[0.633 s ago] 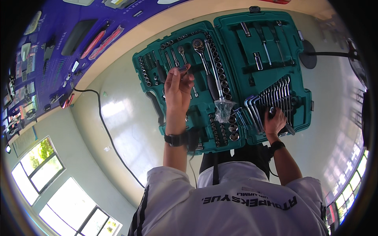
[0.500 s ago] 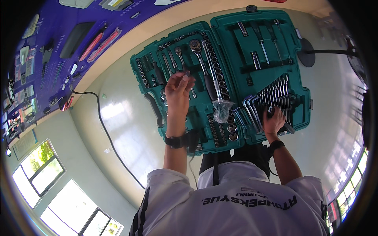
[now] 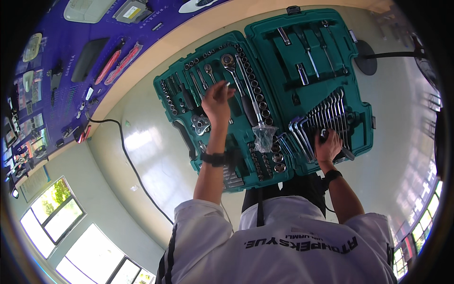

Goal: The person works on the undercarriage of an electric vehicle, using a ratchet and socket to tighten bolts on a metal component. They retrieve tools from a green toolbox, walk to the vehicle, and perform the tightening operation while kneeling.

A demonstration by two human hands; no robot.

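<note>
My left hand (image 3: 216,105) is raised over the left half of an open green tool case (image 3: 265,71), thumb and fingers pinched round a small metal piece (image 3: 228,84) with a pale end; its exact kind is hard to make out. At the lower right, my right hand (image 3: 328,147) closes on what looks like a ratchet wrench (image 3: 324,134). Its round head shows above the fingers and its dark handle sticks out below them. This hand is over a fanned row of combination wrenches (image 3: 326,113). A large ratchet (image 3: 228,60) lies between the hands in its slot.
Rows of sockets (image 3: 257,90) and several screwdrivers (image 3: 302,40) fill the case. A crumpled clear plastic bag (image 3: 265,137) lies near its middle. Left of the case a black cable (image 3: 127,151) crosses the pale surface. A purple display board (image 3: 66,61) with mounted parts stands beyond it.
My left hand has turned, its fingers now angled right, and the small piece's pale end shows. My left forearm has shifted, uncovering a metal part in the case. My right hand stays nearly still.
</note>
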